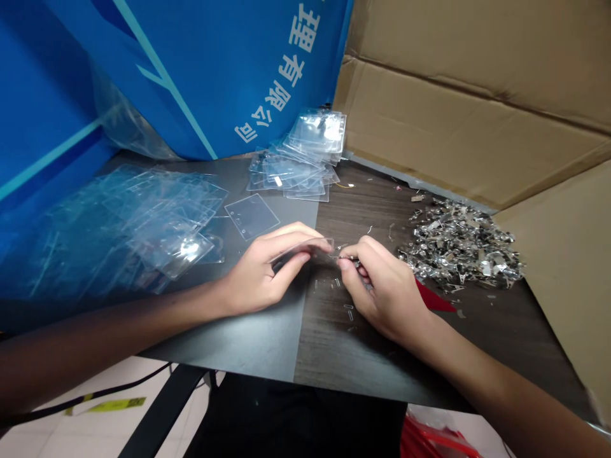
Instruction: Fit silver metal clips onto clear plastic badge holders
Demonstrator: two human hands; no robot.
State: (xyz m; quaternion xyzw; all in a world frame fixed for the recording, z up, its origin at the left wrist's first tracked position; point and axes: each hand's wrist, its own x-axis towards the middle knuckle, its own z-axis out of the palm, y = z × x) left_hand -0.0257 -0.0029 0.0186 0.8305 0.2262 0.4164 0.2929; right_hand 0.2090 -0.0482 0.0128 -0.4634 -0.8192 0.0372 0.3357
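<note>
My left hand (pixel 267 270) is closed on a clear plastic sleeve (pixel 305 249), held edge-on just above the dark table (pixel 267 337). My right hand (pixel 382 286) pinches a small metal clip (pixel 346 258) at the sleeve's right end; thumb and forefinger press together. The two hands nearly touch at the table's middle. A single clear sleeve (pixel 251 215) lies flat just beyond my left hand.
A heap of shiny metal clips (pixel 461 247) lies right of my right hand. Loose clear sleeves (pixel 147 222) spread at left, another stack (pixel 305 159) at the back. Blue bag (pixel 191 76) behind, cardboard box walls (pixel 468 114) at right. Red item (pixel 434 300) under my right wrist.
</note>
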